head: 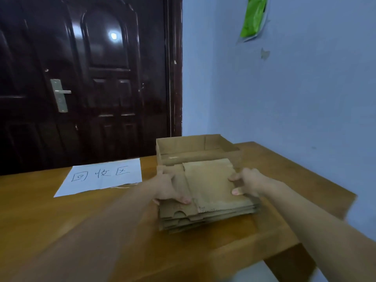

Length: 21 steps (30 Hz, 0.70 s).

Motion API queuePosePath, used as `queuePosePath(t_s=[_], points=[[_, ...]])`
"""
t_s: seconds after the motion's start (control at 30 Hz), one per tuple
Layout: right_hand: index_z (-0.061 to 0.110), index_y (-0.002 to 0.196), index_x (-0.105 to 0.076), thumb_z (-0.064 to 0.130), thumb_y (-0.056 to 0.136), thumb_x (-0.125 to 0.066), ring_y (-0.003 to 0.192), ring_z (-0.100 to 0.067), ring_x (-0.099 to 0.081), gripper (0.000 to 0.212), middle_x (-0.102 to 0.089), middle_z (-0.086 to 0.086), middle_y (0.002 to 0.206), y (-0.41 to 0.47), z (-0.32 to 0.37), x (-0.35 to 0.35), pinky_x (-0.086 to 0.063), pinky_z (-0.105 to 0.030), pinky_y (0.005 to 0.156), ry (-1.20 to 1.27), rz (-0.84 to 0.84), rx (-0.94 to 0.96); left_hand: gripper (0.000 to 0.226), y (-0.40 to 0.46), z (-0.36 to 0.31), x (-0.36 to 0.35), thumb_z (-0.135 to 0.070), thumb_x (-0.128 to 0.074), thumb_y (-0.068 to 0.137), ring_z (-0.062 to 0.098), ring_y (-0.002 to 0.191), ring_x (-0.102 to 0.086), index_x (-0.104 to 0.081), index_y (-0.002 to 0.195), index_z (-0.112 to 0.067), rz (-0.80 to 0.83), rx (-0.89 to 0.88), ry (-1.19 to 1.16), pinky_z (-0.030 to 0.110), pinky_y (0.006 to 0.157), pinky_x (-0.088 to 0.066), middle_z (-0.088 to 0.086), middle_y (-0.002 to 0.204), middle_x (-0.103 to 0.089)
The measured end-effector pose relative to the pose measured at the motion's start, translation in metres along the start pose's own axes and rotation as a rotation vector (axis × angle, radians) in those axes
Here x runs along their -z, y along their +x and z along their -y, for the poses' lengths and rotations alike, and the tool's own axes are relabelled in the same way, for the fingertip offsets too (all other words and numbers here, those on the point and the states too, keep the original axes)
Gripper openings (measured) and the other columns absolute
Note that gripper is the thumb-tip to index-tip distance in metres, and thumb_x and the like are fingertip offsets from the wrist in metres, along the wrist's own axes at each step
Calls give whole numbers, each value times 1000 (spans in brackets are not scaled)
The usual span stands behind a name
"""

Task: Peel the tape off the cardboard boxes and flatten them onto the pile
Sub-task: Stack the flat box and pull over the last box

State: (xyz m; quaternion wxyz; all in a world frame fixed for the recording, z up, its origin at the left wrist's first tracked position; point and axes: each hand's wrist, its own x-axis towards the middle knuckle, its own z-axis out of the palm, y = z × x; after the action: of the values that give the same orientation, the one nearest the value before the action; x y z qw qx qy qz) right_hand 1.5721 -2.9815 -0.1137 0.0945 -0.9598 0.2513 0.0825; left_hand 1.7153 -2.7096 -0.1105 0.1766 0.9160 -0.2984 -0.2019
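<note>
A stack of flattened brown cardboard boxes (pixel 211 186) lies on the wooden table (pixel 81 212). My left hand (pixel 168 188) grips the stack's left edge, thumb on top and fingers curled under it. My right hand (pixel 247 181) grips the right edge the same way, thumb on the top sheet. Just behind the stack stands an open shallow cardboard box (pixel 189 147), upright, with its far flaps raised. I see no tape on any of the cardboard.
A white paper sheet with handwritten characters (pixel 101 176) lies on the table to the left of the stack. A dark door (pixel 85 78) is behind the table and a blue wall (pixel 284 88) runs along its right side. The table's near right corner (pixel 264 259) drops off.
</note>
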Motion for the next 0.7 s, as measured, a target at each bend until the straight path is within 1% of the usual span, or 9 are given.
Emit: queuePosePath(t_s=[0.1,0.2,0.23,0.3,0.37,0.47,0.53,0.6,0.7], points=[[34,150,-47,46,95,-66,142,-35,-31,59,-33,-3,158,-1,9,0,-33,-52,116,-114,22,44,140,6,6,-5,-81,-82,52,31,141,-35,-12,163,-31,9,9,38,32,74,-56,-3,166,-8],[22,146,-47,44,101,-57,132,-31,-45,51,-44,-10,152,0,24,4,-41,-48,110,-117,77,80,138,8,5,-3,-85,-78,53,31,134,-43,-11,163,-34,44,17,127,34,78,-57,0,165,-16],[23,150,-43,51,102,-50,133,-31,-47,56,-46,-9,153,-1,28,4,-41,-47,111,-85,88,95,137,8,4,-2,-85,-78,54,31,132,-45,-11,162,-35,49,20,135,35,79,-58,1,164,-18],[33,161,-19,65,101,-37,146,-31,-35,70,-32,-5,164,-3,34,5,-31,-46,119,-48,85,131,134,8,4,-2,-82,-78,57,31,133,-44,-11,162,-35,58,25,131,37,82,-59,0,164,-19],[41,161,-5,75,96,-33,151,-31,-28,79,-25,-3,167,-4,41,5,-27,-46,122,-92,67,150,132,9,5,-1,-80,-79,59,32,136,-42,-11,163,-34,63,29,125,39,85,-59,-1,163,-19],[42,160,-17,93,81,-30,147,-32,-36,95,-34,-3,164,-4,47,-1,-33,-46,118,-215,53,174,131,8,3,-1,-81,-79,59,32,137,-41,-13,162,-33,59,37,150,41,85,-60,-1,164,-19],[39,160,-22,96,76,-33,142,-32,-43,102,-40,-4,160,-4,47,-4,-38,-45,115,-245,53,187,132,8,0,0,-82,-77,59,32,137,-43,-13,162,-32,63,43,179,42,87,-60,1,165,-21],[37,160,-21,96,77,-34,139,-31,-46,103,-44,-4,158,-5,47,-7,-40,-44,112,-264,54,197,134,6,-2,-1,-89,-72,57,32,135,-47,-12,163,-33,68,64,261,46,97,-55,2,167,-21],[33,161,-20,92,81,-34,138,-32,-47,100,-46,-5,156,-5,49,-8,-41,-44,111,-282,61,191,143,7,-3,0,-105,-52,48,35,132,-52,2,163,-38,79,114,461,49,108,-44,-1,172,1]])
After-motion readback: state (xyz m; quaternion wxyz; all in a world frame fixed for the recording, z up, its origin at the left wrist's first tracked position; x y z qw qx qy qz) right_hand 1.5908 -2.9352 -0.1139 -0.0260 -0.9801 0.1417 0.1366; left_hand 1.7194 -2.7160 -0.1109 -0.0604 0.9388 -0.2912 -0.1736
